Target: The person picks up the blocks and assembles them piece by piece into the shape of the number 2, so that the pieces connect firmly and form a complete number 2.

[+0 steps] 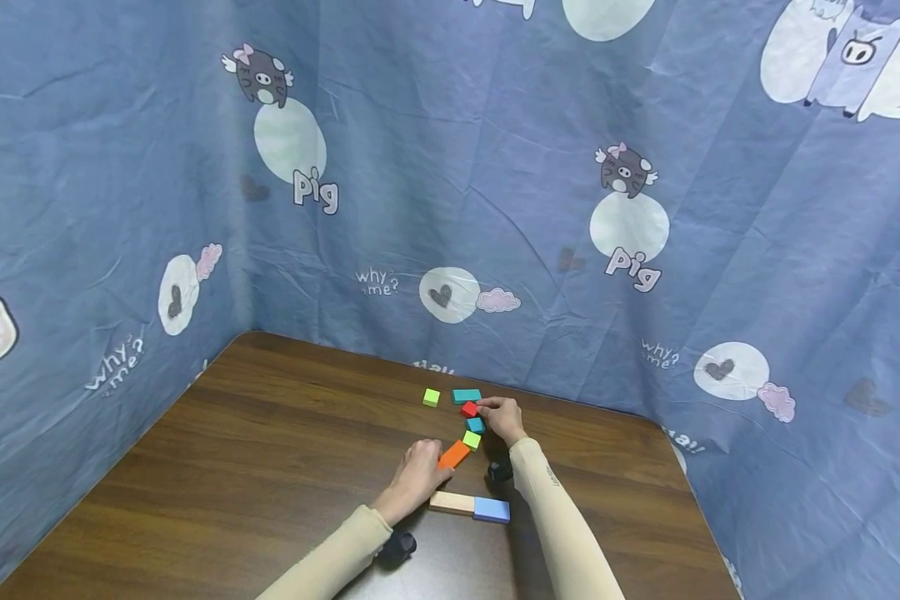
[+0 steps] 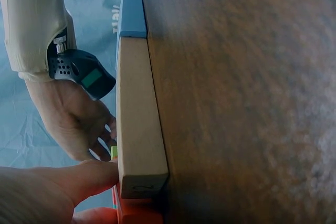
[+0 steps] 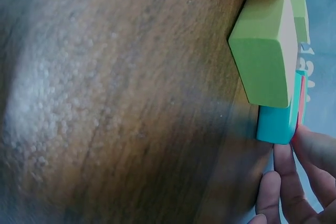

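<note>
A bent row of small blocks runs across the table: an orange block (image 1: 453, 455), a lime-green block (image 1: 472, 440), a teal block (image 1: 476, 425) and a red block (image 1: 469, 409). My left hand (image 1: 418, 472) holds the orange block at its near left end, thumb on the near side and fingers on the far side. With thumb and fingertips, my right hand (image 1: 502, 419) pinches the red block from the right. In the right wrist view only a thin strip of the red block shows behind the teal block (image 3: 275, 124), and the fingers partly cover it.
Closer to me, a natural-wood block (image 1: 452, 503) and a blue block (image 1: 492, 510) lie end to end. Beyond the row sit a longer teal block (image 1: 467, 396) and another lime-green cube (image 1: 431, 397). A blue printed curtain (image 1: 390, 208) hangs behind the wooden table (image 1: 270, 450).
</note>
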A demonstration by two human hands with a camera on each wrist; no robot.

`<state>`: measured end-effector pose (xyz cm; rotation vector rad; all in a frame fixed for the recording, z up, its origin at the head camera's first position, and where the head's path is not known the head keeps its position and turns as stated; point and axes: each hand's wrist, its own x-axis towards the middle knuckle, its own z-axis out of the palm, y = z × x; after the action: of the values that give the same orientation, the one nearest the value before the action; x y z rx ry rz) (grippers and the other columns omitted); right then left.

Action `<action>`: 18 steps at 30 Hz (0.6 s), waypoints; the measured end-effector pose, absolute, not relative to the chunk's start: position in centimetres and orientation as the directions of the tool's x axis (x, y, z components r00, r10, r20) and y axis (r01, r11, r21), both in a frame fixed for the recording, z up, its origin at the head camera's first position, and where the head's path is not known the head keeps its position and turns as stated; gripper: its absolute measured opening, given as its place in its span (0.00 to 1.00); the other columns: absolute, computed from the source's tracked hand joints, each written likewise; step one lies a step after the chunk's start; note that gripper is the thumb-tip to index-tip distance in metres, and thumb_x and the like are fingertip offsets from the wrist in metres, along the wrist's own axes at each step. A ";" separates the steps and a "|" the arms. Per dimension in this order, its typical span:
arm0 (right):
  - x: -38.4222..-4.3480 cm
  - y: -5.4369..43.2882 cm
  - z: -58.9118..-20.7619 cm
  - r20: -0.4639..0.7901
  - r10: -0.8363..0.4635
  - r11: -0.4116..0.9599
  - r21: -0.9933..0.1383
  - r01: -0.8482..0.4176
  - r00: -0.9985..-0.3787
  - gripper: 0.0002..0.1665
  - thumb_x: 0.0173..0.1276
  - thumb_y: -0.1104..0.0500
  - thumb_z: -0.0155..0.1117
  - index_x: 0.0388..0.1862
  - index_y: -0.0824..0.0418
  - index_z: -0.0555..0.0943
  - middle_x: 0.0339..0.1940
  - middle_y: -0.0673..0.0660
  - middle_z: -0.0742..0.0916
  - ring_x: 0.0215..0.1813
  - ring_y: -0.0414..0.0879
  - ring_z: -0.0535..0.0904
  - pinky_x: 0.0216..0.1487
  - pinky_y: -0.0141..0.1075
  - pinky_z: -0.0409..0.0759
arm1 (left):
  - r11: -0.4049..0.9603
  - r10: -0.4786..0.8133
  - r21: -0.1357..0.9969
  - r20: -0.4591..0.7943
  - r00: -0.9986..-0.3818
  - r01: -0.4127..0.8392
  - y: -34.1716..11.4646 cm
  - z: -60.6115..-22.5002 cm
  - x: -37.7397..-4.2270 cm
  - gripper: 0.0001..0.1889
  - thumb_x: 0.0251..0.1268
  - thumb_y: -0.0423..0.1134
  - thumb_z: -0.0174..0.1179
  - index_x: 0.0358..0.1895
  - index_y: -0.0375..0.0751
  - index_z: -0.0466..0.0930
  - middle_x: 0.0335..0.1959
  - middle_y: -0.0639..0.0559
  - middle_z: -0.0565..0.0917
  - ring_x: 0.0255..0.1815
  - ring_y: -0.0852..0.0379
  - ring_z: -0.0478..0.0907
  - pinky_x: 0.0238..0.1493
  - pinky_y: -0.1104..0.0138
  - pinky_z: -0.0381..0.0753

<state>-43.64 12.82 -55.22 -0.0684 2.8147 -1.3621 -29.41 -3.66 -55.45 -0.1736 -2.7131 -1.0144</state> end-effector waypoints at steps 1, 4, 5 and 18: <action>-43.6 12.8 -55.2 0.006 -0.047 0.619 -0.785 -0.034 -0.999 0.06 0.64 0.60 0.66 0.38 0.58 0.88 0.46 0.58 0.87 0.46 0.49 0.78 0.45 0.41 0.76 | 0.751 0.028 0.631 0.265 -0.964 0.195 -3.7 -55.5 -29.4 0.14 0.47 0.38 0.75 0.25 0.38 0.76 0.20 0.53 0.75 0.21 0.59 0.68 0.23 0.66 0.66; -43.5 12.8 -55.1 0.002 -0.048 0.617 -0.787 -0.031 -0.999 0.07 0.65 0.61 0.65 0.38 0.58 0.88 0.46 0.58 0.87 0.46 0.50 0.78 0.46 0.41 0.75 | 0.751 0.032 0.628 0.276 -0.961 0.205 -3.7 -55.6 -29.5 0.14 0.47 0.38 0.74 0.25 0.37 0.76 0.20 0.53 0.75 0.22 0.59 0.68 0.24 0.66 0.66; -43.5 12.8 -55.1 0.000 -0.050 0.617 -0.786 -0.031 -0.999 0.07 0.65 0.61 0.65 0.39 0.58 0.88 0.46 0.59 0.87 0.46 0.50 0.78 0.45 0.41 0.76 | 0.751 0.033 0.627 0.278 -0.960 0.208 -3.7 -55.7 -29.5 0.14 0.47 0.38 0.74 0.25 0.37 0.76 0.20 0.53 0.75 0.22 0.59 0.68 0.24 0.66 0.66; -43.4 12.9 -55.3 -0.015 -0.061 0.605 -0.796 -0.026 -0.998 0.07 0.66 0.59 0.65 0.39 0.56 0.88 0.47 0.57 0.87 0.43 0.47 0.77 0.41 0.36 0.74 | 0.744 0.036 0.635 0.274 -0.961 0.209 -3.7 -55.6 -29.5 0.14 0.46 0.38 0.74 0.25 0.37 0.77 0.20 0.53 0.76 0.22 0.59 0.69 0.24 0.66 0.68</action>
<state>-43.45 12.91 -55.34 -0.0750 2.7785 -1.3758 -29.50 -3.70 -55.64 -0.1933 -2.7006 -1.0265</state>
